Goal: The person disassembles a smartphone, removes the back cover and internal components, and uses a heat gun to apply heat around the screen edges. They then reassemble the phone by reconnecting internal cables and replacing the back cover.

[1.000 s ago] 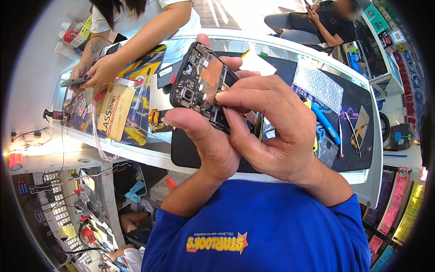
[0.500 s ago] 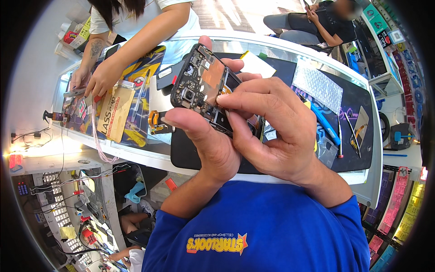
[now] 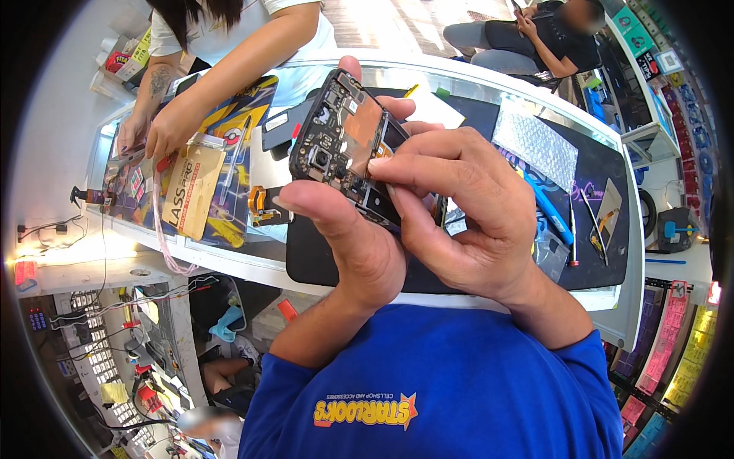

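Observation:
An opened smartphone (image 3: pixel 356 135) is held tilted above the counter, its back cover off. Its circuit board, camera module (image 3: pixel 319 160) and a copper-coloured sheet show. My left hand (image 3: pixel 359 249) grips it from below, thumb along the near edge and fingers behind the far side. My right hand (image 3: pixel 478 210) reaches over the phone's lower half, with index finger and thumb bent toward each other. The index fingertip touches the phone beside the board's lower edge. Anything between these fingertips is too small or hidden to make out.
Under my hands lies a black work mat (image 3: pixel 321 264). To the right are bubble wrap (image 3: pixel 535 145), a blue tool (image 3: pixel 549 206), a screwdriver (image 3: pixel 573 229) and tweezers (image 3: pixel 594 226). At left, a flex-cable part (image 3: pixel 264 206) lies near a brown packet (image 3: pixel 193 187). Another person's hands (image 3: pixel 164 130) work across the counter.
The phone has shifted slightly up and tilted a little in my left hand. My right thumb has shifted slightly at the phone's edge. A person's head has come into view at lower left.

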Motion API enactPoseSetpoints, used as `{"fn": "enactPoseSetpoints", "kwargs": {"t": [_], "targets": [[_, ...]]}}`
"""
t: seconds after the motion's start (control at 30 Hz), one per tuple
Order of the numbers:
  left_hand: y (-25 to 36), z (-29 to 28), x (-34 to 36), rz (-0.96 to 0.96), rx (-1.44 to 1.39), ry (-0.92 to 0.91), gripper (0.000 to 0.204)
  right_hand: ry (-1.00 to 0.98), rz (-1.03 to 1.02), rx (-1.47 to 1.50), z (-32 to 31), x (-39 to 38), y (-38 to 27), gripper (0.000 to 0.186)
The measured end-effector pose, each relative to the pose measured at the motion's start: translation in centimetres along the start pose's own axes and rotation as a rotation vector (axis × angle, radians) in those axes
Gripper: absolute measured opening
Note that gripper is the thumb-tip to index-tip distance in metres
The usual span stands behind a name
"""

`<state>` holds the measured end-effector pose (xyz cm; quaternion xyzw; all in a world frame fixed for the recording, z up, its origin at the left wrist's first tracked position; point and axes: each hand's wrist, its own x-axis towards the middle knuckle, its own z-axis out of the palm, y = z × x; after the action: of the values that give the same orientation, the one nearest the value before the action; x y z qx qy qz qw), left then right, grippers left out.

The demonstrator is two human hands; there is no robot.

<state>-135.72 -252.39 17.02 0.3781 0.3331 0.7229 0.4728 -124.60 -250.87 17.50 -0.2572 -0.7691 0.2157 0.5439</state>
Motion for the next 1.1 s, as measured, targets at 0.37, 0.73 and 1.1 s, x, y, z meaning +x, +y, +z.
{"fn": "enactPoseSetpoints", "kwargs": {"t": [0.37, 0.73, 1.1], "targets": [[-1.2, -0.9, 0.2, 0.030, -0.070, -0.080, 0.112, -0.035, -0.021, 0.000, -0.4, -0.1, 0.7, 0.040], [0.6, 0.0, -0.3, -0.133, -0.063, -0.079, 0.118, 0.049, 0.503, 0.583, -0.7, -0.9, -0.2, 0.026], [1.0, -0.5, -0.4, -0.119, -0.116, -0.177, 0.110, 0.040, 0.409, 0.505, -0.5, -1.0, -0.1, 0.027]]}}
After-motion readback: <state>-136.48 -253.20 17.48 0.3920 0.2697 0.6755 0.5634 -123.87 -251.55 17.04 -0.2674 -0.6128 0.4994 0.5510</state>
